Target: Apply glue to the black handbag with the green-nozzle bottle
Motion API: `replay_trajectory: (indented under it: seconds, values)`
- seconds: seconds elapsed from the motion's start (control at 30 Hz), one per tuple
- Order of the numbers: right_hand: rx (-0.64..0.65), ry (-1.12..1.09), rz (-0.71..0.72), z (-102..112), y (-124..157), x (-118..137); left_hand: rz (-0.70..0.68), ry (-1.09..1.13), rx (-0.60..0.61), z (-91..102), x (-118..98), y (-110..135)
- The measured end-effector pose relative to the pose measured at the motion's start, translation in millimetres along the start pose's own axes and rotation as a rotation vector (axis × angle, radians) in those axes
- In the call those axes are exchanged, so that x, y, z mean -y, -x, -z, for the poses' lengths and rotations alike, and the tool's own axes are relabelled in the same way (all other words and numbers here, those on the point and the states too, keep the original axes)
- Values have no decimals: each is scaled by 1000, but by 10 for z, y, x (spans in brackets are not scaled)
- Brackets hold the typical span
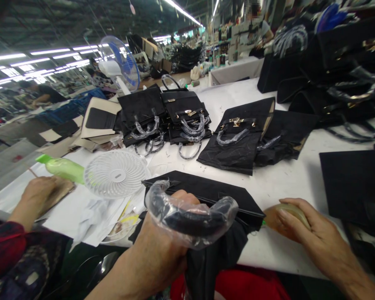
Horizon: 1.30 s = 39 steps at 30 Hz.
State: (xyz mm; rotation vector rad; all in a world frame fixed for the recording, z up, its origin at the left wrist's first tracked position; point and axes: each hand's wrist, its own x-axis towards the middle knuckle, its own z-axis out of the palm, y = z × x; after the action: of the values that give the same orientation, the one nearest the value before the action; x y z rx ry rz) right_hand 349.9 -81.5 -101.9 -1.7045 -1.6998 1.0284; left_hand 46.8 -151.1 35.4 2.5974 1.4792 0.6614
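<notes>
My left hand (162, 246) is closed around a black handbag (206, 187) in front of me, its fingers partly hidden behind the plastic-wrapped handle (190, 221). The bag's zipped top faces up, and its dark fabric hangs toward my lap. On the right, my right hand (318, 233) is wrapped round an amber, rounded squeeze bottle (289, 216). The bottle's small green tip points at the bag's right corner; I cannot tell whether it touches.
A co-worker's hand (40, 196) is at the left, by a green bottle (65, 168) and a white round fan grille (117, 173). Black handbags (187, 108) with wrapped handles stand across the white table (231, 96). Another black bag (237, 137) lies ahead; more are piled right.
</notes>
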Motion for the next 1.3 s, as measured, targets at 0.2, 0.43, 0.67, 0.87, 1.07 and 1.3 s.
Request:
replay_trajectory:
  seconds: [0.2, 0.43, 0.67, 0.87, 1.07, 1.3]
  values:
    - [22, -57, -67, 40, 18, -17, -22, -39, 21, -27, 10, -2]
    - [103, -132, -57, 46, 201, 39, -17, -40, -9, -64, 32, 44]
    - [47, -54, -32, 60, 227, 44, -13, -24, -17, -33, -7, -2]
    - [63, -69, 3, 61, 245, 75, -3, -14, 15, 3, -34, -20]
    - [132, -93, 6, 47, 231, 49, -16, -8, 11, -8, -67, -59]
    - [111, -116, 16, 82, 343, 31, 46, 3, 67, 56, -125, -93]
